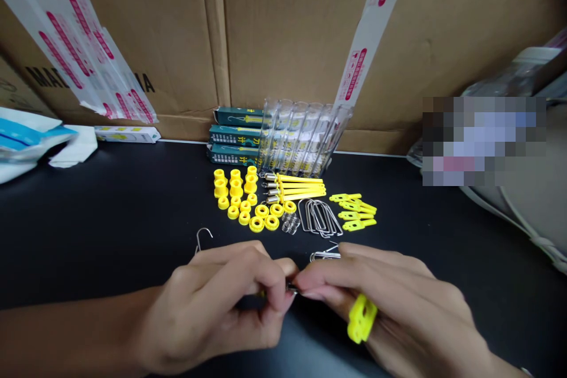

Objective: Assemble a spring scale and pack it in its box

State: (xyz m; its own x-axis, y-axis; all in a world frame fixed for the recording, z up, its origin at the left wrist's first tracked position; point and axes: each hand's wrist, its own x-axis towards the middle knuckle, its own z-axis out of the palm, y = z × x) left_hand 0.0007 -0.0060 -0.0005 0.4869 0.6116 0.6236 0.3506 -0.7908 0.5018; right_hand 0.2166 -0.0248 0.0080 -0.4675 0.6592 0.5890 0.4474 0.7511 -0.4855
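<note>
Apparently you were at a small fitting step, working fingertip to fingertip at the bottom centre of the frame. Your left hand [221, 301] was closed, thumb and finger pinching a metal bit [291, 287]; your right hand [394, 301] met it there, fingertips closed on the same bit. A yellow clip [362, 319], perhaps more than one, stuck out beneath your right hand, lower right of centre. Your fingers covered most of the bit, so you could not tell from this view how it was seated. A hook [204, 229] showed just past your left knuckles, and a wire piece [326, 255] just past your right fingers; whether either was held was unclear.

By my judgement, the next move called for a steady left pinch and small, careful turns from the right, without letting the clip slip.

Spare parts lay mid-frame: caps [235, 189], rings [257, 227], springs [290, 223], rods [305, 192] and wire loops [319, 218], with more clips [354, 215] right of centre.
</note>
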